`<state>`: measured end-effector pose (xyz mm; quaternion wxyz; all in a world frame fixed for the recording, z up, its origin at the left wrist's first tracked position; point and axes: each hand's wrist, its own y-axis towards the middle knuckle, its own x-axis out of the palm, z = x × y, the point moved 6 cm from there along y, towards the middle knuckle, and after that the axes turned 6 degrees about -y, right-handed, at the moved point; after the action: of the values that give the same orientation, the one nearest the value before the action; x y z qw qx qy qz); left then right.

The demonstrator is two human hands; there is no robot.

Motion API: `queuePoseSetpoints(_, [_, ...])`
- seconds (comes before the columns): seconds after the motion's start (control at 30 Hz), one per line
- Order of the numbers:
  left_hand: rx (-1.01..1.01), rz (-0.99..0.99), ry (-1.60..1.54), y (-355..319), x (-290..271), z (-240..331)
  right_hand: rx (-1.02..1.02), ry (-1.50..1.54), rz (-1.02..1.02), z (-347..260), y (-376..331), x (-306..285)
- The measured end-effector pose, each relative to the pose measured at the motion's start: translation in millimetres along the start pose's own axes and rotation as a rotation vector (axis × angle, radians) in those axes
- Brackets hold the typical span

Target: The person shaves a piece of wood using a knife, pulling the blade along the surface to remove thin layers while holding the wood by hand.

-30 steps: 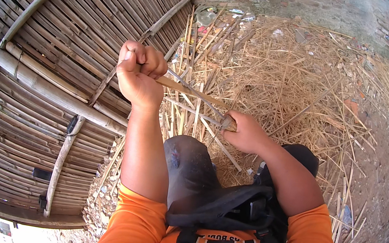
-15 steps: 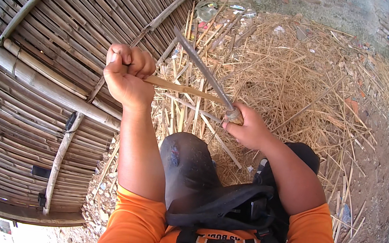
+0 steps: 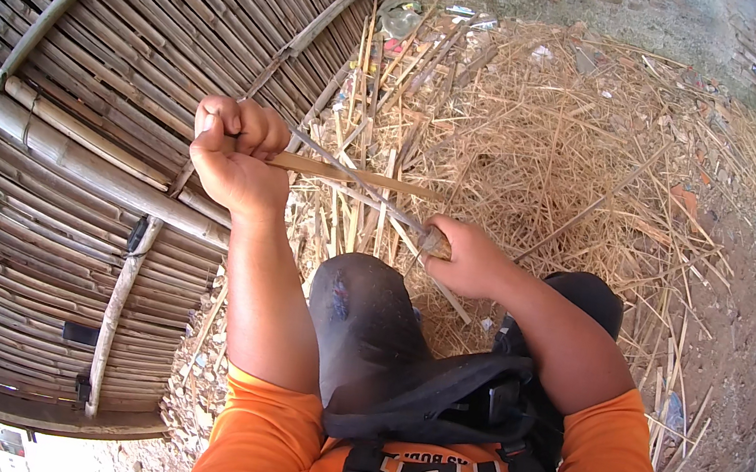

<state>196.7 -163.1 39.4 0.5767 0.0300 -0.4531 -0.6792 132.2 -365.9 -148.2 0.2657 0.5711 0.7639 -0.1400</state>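
My left hand (image 3: 238,157) is raised in a closed fist, gripping one end of a flat bamboo strip (image 3: 405,186). The strip reaches rightward over the straw, its far end loose. In my right hand (image 3: 468,257), in front of my knees, is the rough, thick handle of a long-bladed knife (image 3: 392,209). Its narrow dark blade slants up and left from the handle, crossing the strip, and its tip comes close to my left fist. Whether the blade touches the strip, I cannot tell.
A bamboo-slat wall (image 3: 136,24) with poles rises on the left. Shavings and straw (image 3: 545,163) cover the ground ahead, with loose split sticks among them. A brick wall (image 3: 578,7) stands behind. My bent knee (image 3: 368,303) and a black bag (image 3: 431,405) are below my hands.
The knife has swung lower and to the left, so its blade now lies across the strip's middle. My right hand has shifted left; my left fist moved slightly left, still holding the strip.
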Motion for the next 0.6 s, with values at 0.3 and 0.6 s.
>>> queuePoseSetpoints(0.3, [-0.005, -0.016, -0.026, 3.1, -5.3, 2.2, -0.054, -0.006, 0.065, 5.6, 1.1, -3.6])
queuePoseSetpoints(0.6, [-0.012, -0.041, -0.019, 3.9, 8.2, -6.3, 0.147, 0.016, 0.079, 18.9, 6.9, -16.4])
